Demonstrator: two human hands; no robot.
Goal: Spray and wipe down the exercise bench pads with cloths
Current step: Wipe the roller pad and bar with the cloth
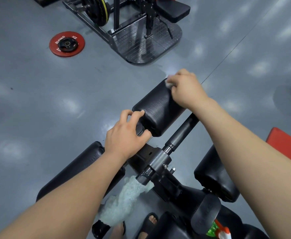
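Fingers of the left hand are curled over the near end of the upper roller pad, with the thumb set against its end face, so the pad is gripped and steadied.

Nearest of all, a spray bottle is seen at the bottom edge, held by neither hand. A pale green cloth is draped from the frame below the left forearm. The lower left pad and the lower right pad are touched by nothing. Farther out, a small grey cloth is bunched in the closed fingers of the right hand and pressed to the far end of the upper roller pad.

Spraying is judged done for this pad, with wiping under way at its far end. No wetness can be made out on any pad, so which ones are already wiped cannot be told; the lower pads are presumed to be left.

The spray bottle is cut off by the picture's edge, and what it rests on cannot be made out. Most of the small grey cloth and the right fingertips are hidden under the hand. Beyond, a red weight plate lies on the floor.
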